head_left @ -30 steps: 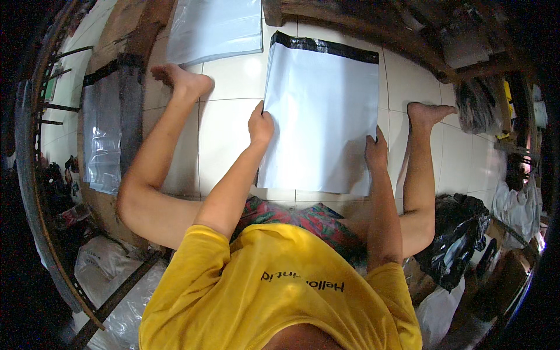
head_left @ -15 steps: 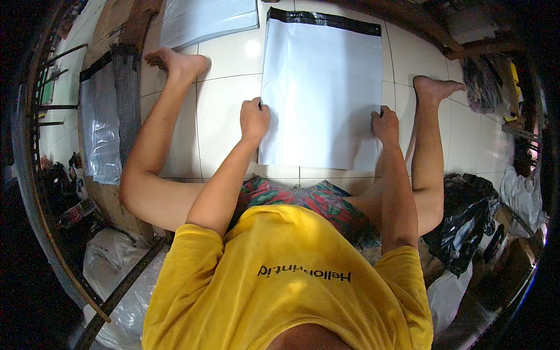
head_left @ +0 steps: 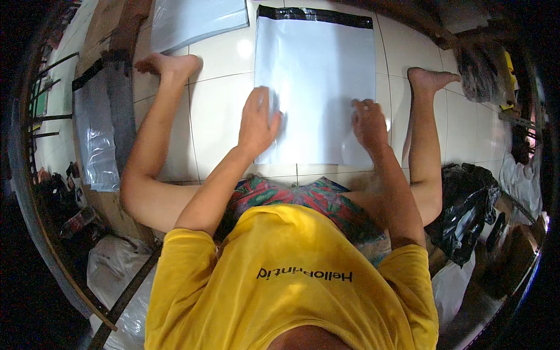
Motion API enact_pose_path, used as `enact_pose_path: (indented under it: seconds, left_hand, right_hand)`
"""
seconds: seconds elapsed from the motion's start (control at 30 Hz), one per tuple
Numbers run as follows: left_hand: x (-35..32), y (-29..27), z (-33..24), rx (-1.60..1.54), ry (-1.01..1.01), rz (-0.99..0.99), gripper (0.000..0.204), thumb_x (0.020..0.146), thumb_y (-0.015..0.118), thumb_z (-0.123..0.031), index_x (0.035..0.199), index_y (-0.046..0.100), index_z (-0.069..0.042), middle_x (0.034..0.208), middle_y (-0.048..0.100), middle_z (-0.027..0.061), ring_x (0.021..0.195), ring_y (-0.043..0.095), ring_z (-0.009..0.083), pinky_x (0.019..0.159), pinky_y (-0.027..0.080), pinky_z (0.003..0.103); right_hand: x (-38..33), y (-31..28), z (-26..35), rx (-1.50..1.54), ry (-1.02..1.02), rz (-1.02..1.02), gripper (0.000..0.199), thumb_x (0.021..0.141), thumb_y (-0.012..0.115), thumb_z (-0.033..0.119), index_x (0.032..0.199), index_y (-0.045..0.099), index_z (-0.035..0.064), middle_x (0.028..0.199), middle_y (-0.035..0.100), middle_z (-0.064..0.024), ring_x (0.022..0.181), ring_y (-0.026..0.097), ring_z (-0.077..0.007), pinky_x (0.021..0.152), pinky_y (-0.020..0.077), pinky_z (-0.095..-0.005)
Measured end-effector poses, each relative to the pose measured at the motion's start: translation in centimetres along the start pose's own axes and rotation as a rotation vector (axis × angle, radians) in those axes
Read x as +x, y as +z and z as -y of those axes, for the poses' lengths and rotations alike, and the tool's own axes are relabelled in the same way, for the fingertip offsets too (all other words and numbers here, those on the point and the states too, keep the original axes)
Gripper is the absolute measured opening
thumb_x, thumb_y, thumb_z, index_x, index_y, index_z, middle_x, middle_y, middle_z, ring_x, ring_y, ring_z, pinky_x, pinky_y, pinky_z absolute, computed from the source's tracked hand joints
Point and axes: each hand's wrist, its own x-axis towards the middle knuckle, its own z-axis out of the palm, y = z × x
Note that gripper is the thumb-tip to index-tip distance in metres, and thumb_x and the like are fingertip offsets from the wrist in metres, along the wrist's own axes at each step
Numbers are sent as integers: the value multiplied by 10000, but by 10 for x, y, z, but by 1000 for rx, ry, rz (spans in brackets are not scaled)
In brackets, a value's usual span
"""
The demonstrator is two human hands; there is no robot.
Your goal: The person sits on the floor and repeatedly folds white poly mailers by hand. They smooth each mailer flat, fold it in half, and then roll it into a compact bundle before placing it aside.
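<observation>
Head cam: pale plastic bag flat on tiled floor btwn person's legs, both hands free of it.
L hand over bag's L edge, fingers loosely out, nothing held; R hand over lower R side, fingers half-bent, no grasp seen; touch vs. hover: can't tell (blur). To do it well, prob. best: flat palms, light even pressure, sides kept sq. Long axis runs approx. straight away from person; black strip at far end, plain end nearest.
</observation>
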Motion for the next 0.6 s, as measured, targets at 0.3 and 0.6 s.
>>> enact_pose_path:
  seconds: [0.3,0.6]
  left_hand:
    - [-30,16,2,237,750,603,787,960,513,-517,1515,342,14,1612,300,155,1520,208,285,1249,126,487]
    - [-32,32,12,85,642,755,615,923,544,-497,1356,567,-61,1506,466,121,1486,279,300,1246,126,510]
  right_hand:
    - [-18,18,5,-21,-120,32,461,880,616,107,1323,514,28,1256,530,-249,1153,544,-416,957,528,-469]
    - [-21,18,140,342,-330,109,684,928,618,372,1433,433,-50,1491,403,-260,1422,335,-404,1188,222,-551]
